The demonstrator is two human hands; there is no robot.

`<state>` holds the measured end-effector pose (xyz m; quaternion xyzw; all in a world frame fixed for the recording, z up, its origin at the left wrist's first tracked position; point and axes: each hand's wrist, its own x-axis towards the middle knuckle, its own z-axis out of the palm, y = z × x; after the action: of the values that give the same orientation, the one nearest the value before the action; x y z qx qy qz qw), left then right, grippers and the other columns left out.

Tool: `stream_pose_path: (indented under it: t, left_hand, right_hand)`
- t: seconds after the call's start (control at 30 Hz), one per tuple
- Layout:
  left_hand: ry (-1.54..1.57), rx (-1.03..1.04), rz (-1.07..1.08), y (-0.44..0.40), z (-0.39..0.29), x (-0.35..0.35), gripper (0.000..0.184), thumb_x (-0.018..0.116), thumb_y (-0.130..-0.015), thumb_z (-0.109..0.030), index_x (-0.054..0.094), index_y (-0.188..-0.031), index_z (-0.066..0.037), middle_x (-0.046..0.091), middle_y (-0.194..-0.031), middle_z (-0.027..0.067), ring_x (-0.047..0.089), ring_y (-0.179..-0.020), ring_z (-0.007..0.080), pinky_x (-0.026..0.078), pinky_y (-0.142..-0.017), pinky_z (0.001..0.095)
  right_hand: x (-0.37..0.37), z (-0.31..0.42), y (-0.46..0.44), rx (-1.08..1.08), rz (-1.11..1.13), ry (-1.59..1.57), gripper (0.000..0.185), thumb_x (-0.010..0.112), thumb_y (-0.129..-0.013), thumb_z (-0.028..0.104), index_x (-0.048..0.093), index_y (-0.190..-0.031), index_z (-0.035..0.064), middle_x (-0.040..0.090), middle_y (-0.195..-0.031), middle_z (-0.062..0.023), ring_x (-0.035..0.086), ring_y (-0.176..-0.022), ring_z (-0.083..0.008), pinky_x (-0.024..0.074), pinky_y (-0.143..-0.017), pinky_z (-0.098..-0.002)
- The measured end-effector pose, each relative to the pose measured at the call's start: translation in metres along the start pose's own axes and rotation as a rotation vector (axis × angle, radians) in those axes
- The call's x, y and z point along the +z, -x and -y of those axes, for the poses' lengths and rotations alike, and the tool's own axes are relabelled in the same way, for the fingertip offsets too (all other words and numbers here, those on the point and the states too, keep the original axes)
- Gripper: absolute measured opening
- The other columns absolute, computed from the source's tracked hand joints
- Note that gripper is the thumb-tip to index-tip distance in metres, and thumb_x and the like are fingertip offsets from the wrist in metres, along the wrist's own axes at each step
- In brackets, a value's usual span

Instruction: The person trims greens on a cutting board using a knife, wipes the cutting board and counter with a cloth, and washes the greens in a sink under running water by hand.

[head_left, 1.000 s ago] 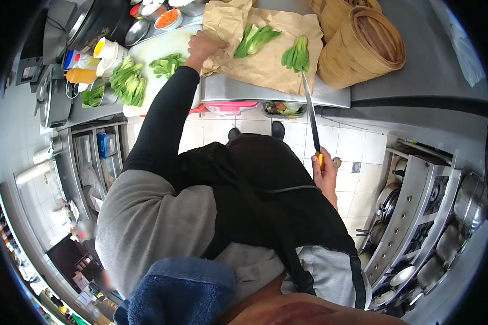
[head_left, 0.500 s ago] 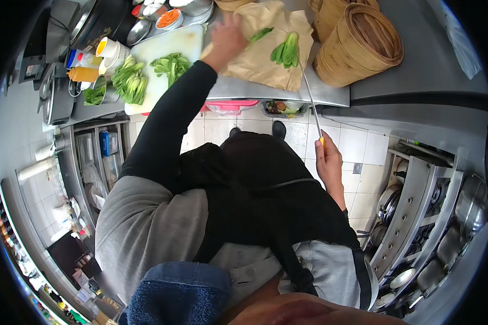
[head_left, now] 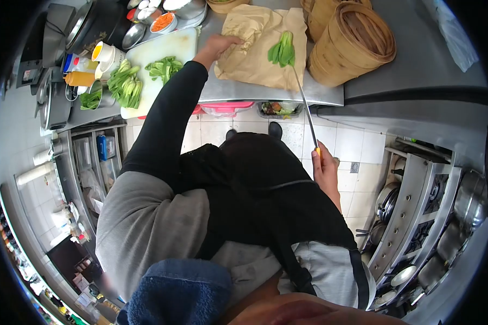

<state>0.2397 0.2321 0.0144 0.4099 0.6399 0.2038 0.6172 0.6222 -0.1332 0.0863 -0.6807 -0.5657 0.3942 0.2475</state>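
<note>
A sheet of crumpled brown paper (head_left: pixel 236 73) lies on the metal counter. A bunch of bok choy (head_left: pixel 282 50) rests on its right half. My left hand (head_left: pixel 220 46) is at the paper's left side, its fingers closed together on a crumpled part. In front of the counter, my right hand (head_left: pixel 325 170) grips a long knife (head_left: pixel 307 114) by its yellow handle. The thin blade points up and left, its tip by the bok choy's leaves; I cannot tell whether they touch.
Bamboo steamers (head_left: pixel 352 46) stand right of the paper. On the left, a white cutting board (head_left: pixel 184 43) bears more bok choy (head_left: pixel 164 69), beside a bowl of shredded carrot (head_left: pixel 164 23) and a mustard-coloured bottle (head_left: pixel 79 78). A plastic tray of food scraps (head_left: pixel 279 109) shows below the counter edge.
The blurred left hand has come to rest lower on the paper. A loose green leaf beside it no longer shows separately. The knife and right hand have dropped slightly towards me.
</note>
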Motion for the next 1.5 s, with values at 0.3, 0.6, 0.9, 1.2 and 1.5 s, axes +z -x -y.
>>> stream_pose_path:
  t: [0.3, 0.6, 0.9, 1.2, 1.5]
  left_hand:
    - [-1.281, 0.727, -0.564, 0.028, -0.003, 0.076, 0.076, 0.072, -0.074, -0.022, 0.040, -0.142, -0.011, 0.052, -0.125, 0.0149, 0.054, -0.117, 0.0384, 0.049, -0.093, 0.0481]
    - [-0.576, 0.642, -0.412, 0.016, 0.006, 0.050, 0.090, 0.081, -0.071, -0.036, 0.036, -0.145, -0.011, 0.055, -0.127, 0.0199, 0.054, -0.117, 0.0379, 0.045, -0.099, 0.0469]
    - [-0.805, 0.633, -0.739, -0.019, -0.036, 0.113, 0.077, 0.079, -0.073, -0.047, 0.049, -0.132, -0.008, 0.054, -0.123, 0.0160, 0.051, -0.117, 0.0338, 0.046, -0.089, 0.0520]
    - [-0.787, 0.319, -1.051, 0.067, 0.092, -0.163, 0.102, 0.061, -0.071, -0.081, 0.048, -0.145, -0.012, 0.045, -0.144, 0.0272, 0.038, -0.137, 0.0409, 0.032, -0.113, 0.0472]
    - [-1.100, 0.563, -0.916, 0.141, 0.129, -0.077, 0.057, 0.067, -0.082, -0.061, 0.065, -0.126, -0.024, 0.054, -0.134, 0.0164, 0.047, -0.128, 0.0397, 0.037, -0.107, 0.0484]
  right_hand:
    - [0.004, -0.005, -0.003, -0.028, -0.041, -0.023, 0.036, 0.054, -0.101, 0.016, 0.056, -0.131, -0.0035, 0.068, -0.101, -0.0230, 0.067, -0.085, -0.0268, 0.0517, -0.078, -0.0344]
    - [0.006, -0.017, 0.007, 0.087, -0.094, -0.144, 0.036, 0.052, -0.103, 0.017, 0.055, -0.132, -0.0040, 0.065, -0.092, -0.0136, 0.057, -0.077, -0.0143, 0.0482, -0.071, -0.0279]
    - [0.007, 0.003, -0.003, 0.129, -0.042, -0.312, 0.037, 0.053, -0.104, 0.016, 0.052, -0.135, -0.0022, 0.050, -0.079, 0.0020, 0.041, -0.064, -0.0044, 0.0345, -0.056, -0.0204]
    - [0.000, 0.007, -0.005, 0.118, 0.018, -0.300, 0.038, 0.052, -0.104, 0.018, 0.051, -0.135, -0.0029, 0.050, -0.077, 0.0016, 0.043, -0.063, -0.0054, 0.0359, -0.056, -0.0214]
    - [0.030, 0.019, -0.012, 0.000, 0.041, -0.108, 0.037, 0.053, -0.103, 0.020, 0.055, -0.135, 0.0017, 0.052, -0.076, 0.0004, 0.046, -0.063, -0.0065, 0.0396, -0.056, -0.0232]
